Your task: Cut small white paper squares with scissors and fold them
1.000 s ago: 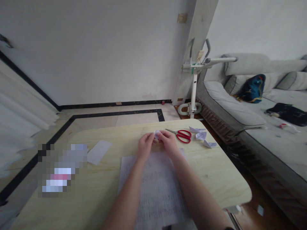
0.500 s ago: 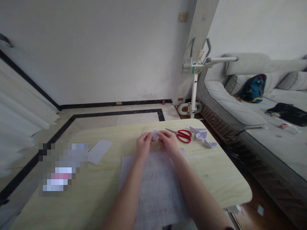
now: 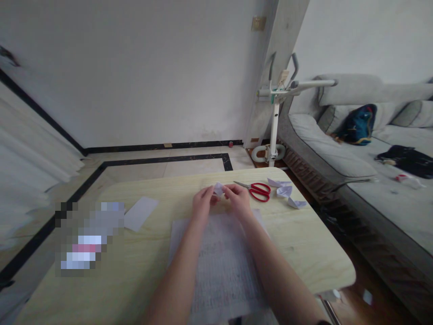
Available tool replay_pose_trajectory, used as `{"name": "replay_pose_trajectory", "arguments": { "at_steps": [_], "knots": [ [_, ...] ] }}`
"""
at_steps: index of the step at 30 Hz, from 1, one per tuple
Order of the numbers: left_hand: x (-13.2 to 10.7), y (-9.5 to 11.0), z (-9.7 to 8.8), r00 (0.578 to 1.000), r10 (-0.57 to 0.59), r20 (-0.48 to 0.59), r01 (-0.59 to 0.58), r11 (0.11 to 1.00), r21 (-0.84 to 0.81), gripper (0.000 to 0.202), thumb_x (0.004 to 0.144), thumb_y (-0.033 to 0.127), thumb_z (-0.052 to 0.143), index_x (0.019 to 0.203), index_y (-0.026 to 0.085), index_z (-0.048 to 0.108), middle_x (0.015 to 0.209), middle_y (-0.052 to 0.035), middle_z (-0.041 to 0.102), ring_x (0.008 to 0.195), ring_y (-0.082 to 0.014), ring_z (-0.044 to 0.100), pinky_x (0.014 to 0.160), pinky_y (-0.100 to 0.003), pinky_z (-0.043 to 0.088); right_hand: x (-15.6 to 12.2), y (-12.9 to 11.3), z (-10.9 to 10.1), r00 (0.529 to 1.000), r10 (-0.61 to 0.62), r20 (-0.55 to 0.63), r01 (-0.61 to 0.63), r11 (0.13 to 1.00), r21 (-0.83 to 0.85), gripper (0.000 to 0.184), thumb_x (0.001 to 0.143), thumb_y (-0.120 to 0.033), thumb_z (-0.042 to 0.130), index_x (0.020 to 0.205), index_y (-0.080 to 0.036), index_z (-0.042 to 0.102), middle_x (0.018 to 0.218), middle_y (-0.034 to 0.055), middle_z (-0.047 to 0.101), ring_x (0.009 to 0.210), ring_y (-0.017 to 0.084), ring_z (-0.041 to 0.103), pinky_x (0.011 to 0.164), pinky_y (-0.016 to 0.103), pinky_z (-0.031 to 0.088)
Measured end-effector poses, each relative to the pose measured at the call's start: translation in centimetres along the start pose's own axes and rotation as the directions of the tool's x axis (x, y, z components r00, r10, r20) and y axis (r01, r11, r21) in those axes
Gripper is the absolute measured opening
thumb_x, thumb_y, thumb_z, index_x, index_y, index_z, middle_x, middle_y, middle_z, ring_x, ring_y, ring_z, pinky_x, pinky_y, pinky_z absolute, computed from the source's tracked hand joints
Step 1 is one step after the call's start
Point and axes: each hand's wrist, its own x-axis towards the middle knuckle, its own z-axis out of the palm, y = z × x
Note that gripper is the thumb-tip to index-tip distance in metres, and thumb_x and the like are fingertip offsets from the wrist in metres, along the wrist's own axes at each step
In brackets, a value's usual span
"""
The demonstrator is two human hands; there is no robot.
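Observation:
A small piece of folded white paper (image 3: 218, 189) is pinched between my two hands, just above the far part of the table. My left hand (image 3: 202, 201) grips its left side, and my right hand (image 3: 237, 197) closes on its right side. Beneath my forearms lies a large printed sheet (image 3: 223, 271) with rows of text too blurred to read. Scissors with red handles (image 3: 260, 192) rest close to the right of my right hand, blades pointing left. Several folded white paper pieces (image 3: 284, 192) sit beyond them near the right edge.
On the left of the pale wooden table (image 3: 152, 262) is a white paper sheet (image 3: 141, 214), beside a pixelated patch. A grey sofa (image 3: 352, 167) stands to the right, with a blue bag (image 3: 359, 124) on it. White exercise equipment (image 3: 274, 122) stands behind the table.
The small paper between my fingers has turned slightly and shows a more angular outline. Both hands stay in nearly the same place.

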Motion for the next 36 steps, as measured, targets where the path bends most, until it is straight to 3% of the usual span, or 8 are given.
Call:
{"name": "replay_pose_trajectory", "arguments": {
  "at_steps": [3, 6, 11, 15, 23, 31, 36],
  "knots": [
    [0.1, 0.0, 0.0, 0.999, -0.048, 0.023, 0.050, 0.993, -0.111, 0.033, 0.063, 0.042, 0.073, 0.077, 0.013, 0.065, 0.068, -0.0030, 0.064, 0.056, -0.0111, 0.057, 0.051, -0.022, 0.043, 0.0, -0.1, 0.0, 1.000, -0.016, 0.000, 0.016, 1.000, -0.016, 0.017, 0.069, -0.035, 0.067, 0.067, -0.018, 0.068, 0.057, 0.0005, 0.059, 0.054, 0.013, 0.050, 0.055, 0.026, 0.038],
    [0.2, -0.1, -0.1, 0.999, -0.036, 0.039, 0.040, 0.994, -0.105, 0.031, 0.063, 0.041, 0.073, 0.076, 0.013, 0.066, 0.066, -0.0029, 0.063, 0.058, -0.0114, 0.057, 0.053, -0.022, 0.044, 0.0, 0.0, 0.0, 1.000, -0.014, 0.003, 0.014, 1.000, -0.014, 0.019, 0.069, -0.037, 0.066, 0.067, -0.018, 0.068, 0.056, 0.0001, 0.058, 0.053, 0.013, 0.049, 0.054, 0.026, 0.038],
    [0.0, -0.1, -0.2, 0.994, 0.101, 0.048, -0.104, 0.992, 0.074, 0.027, 0.071, 0.041, 0.066, 0.072, 0.014, 0.068, 0.062, -0.0030, 0.064, 0.058, -0.0129, 0.058, 0.057, -0.024, 0.047, 0.1, 0.3, 0.0, 0.999, 0.036, -0.005, -0.036, 0.998, 0.051, 0.020, 0.068, -0.038, 0.067, 0.067, -0.017, 0.068, 0.053, -0.0014, 0.055, 0.051, 0.012, 0.046, 0.052, 0.026, 0.035],
    [-0.3, 0.4, -0.1, 0.988, 0.150, 0.035, -0.153, 0.974, 0.167, 0.026, 0.075, 0.039, 0.062, 0.072, 0.014, 0.068, 0.061, -0.0039, 0.065, 0.057, -0.0145, 0.059, 0.057, -0.025, 0.048, 0.1, 0.4, 0.0, 0.998, 0.069, 0.015, -0.070, 0.993, 0.094, 0.022, 0.067, -0.040, 0.068, 0.069, -0.018, 0.067, 0.053, -0.0021, 0.053, 0.049, 0.011, 0.044, 0.049, 0.025, 0.033],
    [-0.6, 0.7, 0.3, 0.992, 0.097, 0.084, -0.111, 0.978, 0.177, 0.028, 0.070, 0.040, 0.068, 0.080, 0.014, 0.071, 0.064, -0.0029, 0.066, 0.059, -0.0150, 0.061, 0.058, -0.025, 0.049, 0.3, 0.9, -0.3, 0.998, 0.062, -0.020, -0.059, 0.989, 0.132, 0.026, 0.067, -0.044, 0.068, 0.070, -0.018, 0.066, 0.054, -0.0028, 0.051, 0.050, 0.011, 0.043, 0.050, 0.025, 0.032],
    [-0.4, 0.4, 0.1, 0.988, 0.148, 0.040, -0.153, 0.970, 0.186, 0.026, 0.072, 0.039, 0.065, 0.078, 0.014, 0.070, 0.070, -0.0042, 0.067, 0.059, -0.0142, 0.061, 0.056, -0.024, 0.047, 0.3, 0.8, -0.2, 0.997, 0.082, 0.010, -0.082, 0.983, 0.165, 0.027, 0.067, -0.045, 0.069, 0.070, -0.018, 0.066, 0.053, -0.0026, 0.049, 0.050, 0.011, 0.042, 0.049, 0.025, 0.031],
    [-0.3, 0.1, 0.1, 0.991, 0.132, 0.022, -0.134, 0.981, 0.139, 0.029, 0.072, 0.044, 0.064, 0.076, 0.015, 0.068, 0.063, -0.0019, 0.064, 0.056, -0.0138, 0.059, 0.054, -0.024, 0.045, 0.1, 0.4, 0.0, 0.997, 0.076, 0.010, -0.077, 0.990, 0.122, 0.024, 0.068, -0.041, 0.068, 0.071, -0.018, 0.067, 0.056, -0.0015, 0.053, 0.051, 0.011, 0.043, 0.049, 0.024, 0.033]
  ]
}}
